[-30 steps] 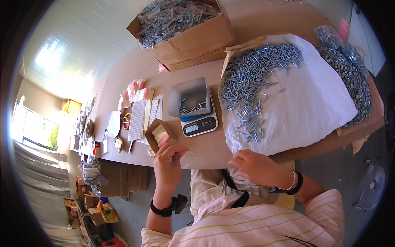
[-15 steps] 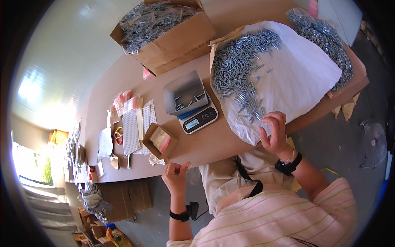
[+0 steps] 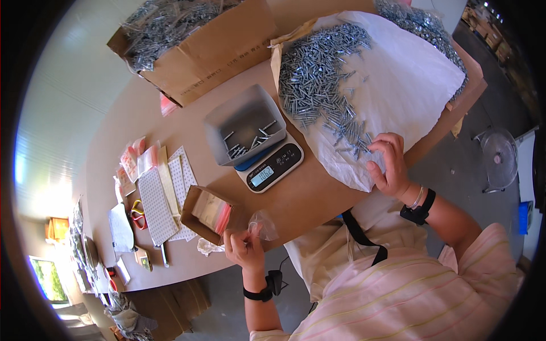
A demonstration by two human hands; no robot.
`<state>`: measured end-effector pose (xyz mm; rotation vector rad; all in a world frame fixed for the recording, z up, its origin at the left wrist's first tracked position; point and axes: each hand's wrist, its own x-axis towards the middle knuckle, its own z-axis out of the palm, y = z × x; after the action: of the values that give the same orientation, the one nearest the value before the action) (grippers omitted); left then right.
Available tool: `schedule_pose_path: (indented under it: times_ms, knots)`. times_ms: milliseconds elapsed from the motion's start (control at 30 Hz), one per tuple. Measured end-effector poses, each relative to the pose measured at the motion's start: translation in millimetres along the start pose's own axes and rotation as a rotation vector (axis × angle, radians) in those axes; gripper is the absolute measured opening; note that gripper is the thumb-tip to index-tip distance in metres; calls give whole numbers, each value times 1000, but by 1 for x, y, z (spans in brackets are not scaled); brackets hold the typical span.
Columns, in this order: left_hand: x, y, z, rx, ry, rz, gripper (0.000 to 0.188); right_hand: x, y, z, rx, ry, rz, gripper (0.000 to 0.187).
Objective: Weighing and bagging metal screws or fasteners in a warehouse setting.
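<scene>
At the table's near edge, my left hand (image 3: 244, 248) pinches a small clear plastic bag (image 3: 265, 225). My right hand (image 3: 391, 166) reaches to the near tip of a heap of silver screws (image 3: 318, 77), its fingers curved and thumb apart. No screw shows between thumb and fingers, though the fingertips touch or nearly touch the closest screws. White sheeting (image 3: 409, 74) lies under the heap. Between my hands and farther off, a grey plastic bin (image 3: 213, 139) with several screws in it rests on a digital scale (image 3: 290, 156) whose display is lit.
A small cardboard box (image 3: 191, 219) of plastic bags stands beside my left hand. At the back is a large carton (image 3: 222, 62) of bagged screws. Patterned sheets (image 3: 156, 199), scissors (image 3: 136, 215) and red-edged bags (image 3: 132, 156) lie left. Bulging screw bags (image 3: 421, 28) sit far right.
The view has shifted, so the table things sit lower and more to the left. The clear bag in my left hand now shows spread above the fingers. My right hand stays by the screws.
</scene>
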<state>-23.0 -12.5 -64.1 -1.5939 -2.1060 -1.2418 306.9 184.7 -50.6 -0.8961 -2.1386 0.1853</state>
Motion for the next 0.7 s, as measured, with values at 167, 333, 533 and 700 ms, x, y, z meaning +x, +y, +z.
schedule_pose_path:
  times_ms: [167,333,533,700]
  knots:
    - [2,4,1,-99,-20,9,23,1,-2,2,-21,-13,40,30]
    - [-10,-8,2,-123,-121,18,24,0,0,-1,-43,-10,96,30]
    - [-17,-6,4,-43,-130,26,26,-5,6,0,-11,4,56,30]
    - [-17,-3,12,35,-30,137,16,-6,5,4,6,59,59,32]
